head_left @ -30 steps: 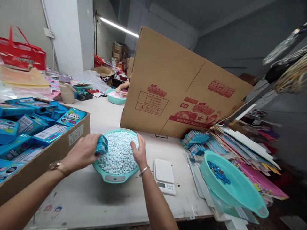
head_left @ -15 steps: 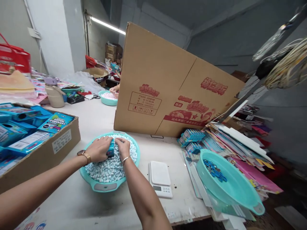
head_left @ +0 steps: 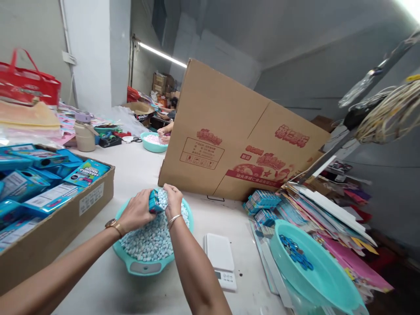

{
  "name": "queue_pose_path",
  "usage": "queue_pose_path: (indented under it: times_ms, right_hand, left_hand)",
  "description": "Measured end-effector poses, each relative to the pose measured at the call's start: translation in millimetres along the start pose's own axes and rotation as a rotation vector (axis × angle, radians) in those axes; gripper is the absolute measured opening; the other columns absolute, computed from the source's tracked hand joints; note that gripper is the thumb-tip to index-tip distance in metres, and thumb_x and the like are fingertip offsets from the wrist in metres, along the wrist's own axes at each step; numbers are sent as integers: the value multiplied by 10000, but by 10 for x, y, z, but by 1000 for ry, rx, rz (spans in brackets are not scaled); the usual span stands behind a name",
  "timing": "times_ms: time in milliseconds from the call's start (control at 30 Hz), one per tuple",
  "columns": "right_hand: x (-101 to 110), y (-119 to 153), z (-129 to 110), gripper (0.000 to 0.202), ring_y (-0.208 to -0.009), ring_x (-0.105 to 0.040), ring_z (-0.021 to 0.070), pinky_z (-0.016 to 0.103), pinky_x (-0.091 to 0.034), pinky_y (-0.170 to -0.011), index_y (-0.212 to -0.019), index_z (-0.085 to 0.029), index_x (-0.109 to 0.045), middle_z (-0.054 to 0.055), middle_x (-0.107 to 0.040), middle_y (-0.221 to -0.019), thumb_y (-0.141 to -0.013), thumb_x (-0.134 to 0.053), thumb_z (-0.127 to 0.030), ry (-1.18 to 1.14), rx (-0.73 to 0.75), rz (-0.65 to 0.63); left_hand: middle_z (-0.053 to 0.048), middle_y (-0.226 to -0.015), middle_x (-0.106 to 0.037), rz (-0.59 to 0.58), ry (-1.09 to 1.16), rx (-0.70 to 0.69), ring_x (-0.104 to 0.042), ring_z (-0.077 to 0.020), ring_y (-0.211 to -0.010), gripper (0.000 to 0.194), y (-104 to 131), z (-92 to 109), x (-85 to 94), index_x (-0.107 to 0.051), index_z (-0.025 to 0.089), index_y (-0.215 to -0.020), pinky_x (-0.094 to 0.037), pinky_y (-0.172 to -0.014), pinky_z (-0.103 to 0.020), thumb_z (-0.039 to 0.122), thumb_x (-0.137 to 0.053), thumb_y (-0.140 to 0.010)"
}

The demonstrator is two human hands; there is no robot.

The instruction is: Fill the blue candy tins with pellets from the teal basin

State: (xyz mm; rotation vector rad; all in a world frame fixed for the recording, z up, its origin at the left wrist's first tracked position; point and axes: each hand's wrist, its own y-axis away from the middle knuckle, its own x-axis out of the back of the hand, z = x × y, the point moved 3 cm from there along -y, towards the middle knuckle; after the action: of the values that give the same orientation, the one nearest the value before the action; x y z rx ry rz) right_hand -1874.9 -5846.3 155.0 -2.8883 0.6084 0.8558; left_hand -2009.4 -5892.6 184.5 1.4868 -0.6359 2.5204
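Centrally, the left hand's fingers [head_left: 144, 204] grip a small blue box [head_left: 155, 201] above pale blue candies [head_left: 151, 240], while the right hand [head_left: 173, 199] has its fingers curled beside the box, close to the candies at its opening. Beneath both hands, a turquoise bowl [head_left: 144, 267] carries the candies on the white surface [head_left: 131, 168]. A white scale [head_left: 219, 256] lies right of the bowl; an open carton [head_left: 78, 210] of blue boxes fills the left edge.
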Motion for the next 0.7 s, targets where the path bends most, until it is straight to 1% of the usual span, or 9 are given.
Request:
queue_pose_path:
  times_ms: [100, 200, 267, 400, 600, 700]
  right_hand:
    - [-51, -11, -30, 179, -611, -550, 129, 252, -451, -626, -588, -164, -667, -13, -632, -591, -623, -754, -316, 11, -13, -17]
    - [-72, -7, -39, 149, -571, -531, 124, 252, -435, -585, -572, -170, -646, -23, -606, -565, -627, -734, -277, 25, -62, -49]
    - [-66, 3, -38, 124, -581, -544, 131, 258, -451, -596, -578, -171, -654, -19, -615, -572, -612, -736, -258, 18, -77, -57]
    - [-41, 24, -30, 116, -662, -594, 152, 270, -495, -680, -595, -160, -693, 12, -668, -629, -587, -745, -263, 16, -74, -47]
    - [-87, 63, -53, 107, -641, -590, 160, 284, -498, -668, -594, -169, -689, 19, -676, -624, -585, -729, -268, 10, -47, -91]
    - [-105, 81, -75, 116, -638, -595, 158, 284, -495, -670, -618, -164, -701, 20, -679, -630, -592, -733, -272, 9, -69, -95]
  left_hand:
    - [-162, -1242, -585, 24, 25, 9, -571, -353, -1162, 617, -27, -38, -3, -460, 153, -1277, -461, -912, -430, 308, -643, -709]
    - [-165, -1259, -589, 28, 36, 6, -575, -357, -1168, 617, -35, -53, -9, -466, 149, -1274, -461, -912, -434, 311, -643, -706]
    - [-160, -1258, -597, 14, 46, 12, -582, -356, -1164, 615, -29, -49, -9, -475, 154, -1268, -460, -913, -436, 303, -644, -696]
    - [-160, -1242, -605, -2, 44, 13, -585, -350, -1150, 602, -7, -19, 11, -479, 155, -1256, -455, -913, -431, 288, -639, -691]
    - [-148, -1230, -610, -9, 20, -9, -586, -342, -1154, 574, 1, -8, 37, -497, 171, -1233, -448, -921, -414, 285, -647, -690]
    - [-142, -1198, -616, -9, 18, -3, -593, -336, -1133, 555, 1, -9, 59, -504, 175, -1211, -453, -904, -405, 296, -658, -692]
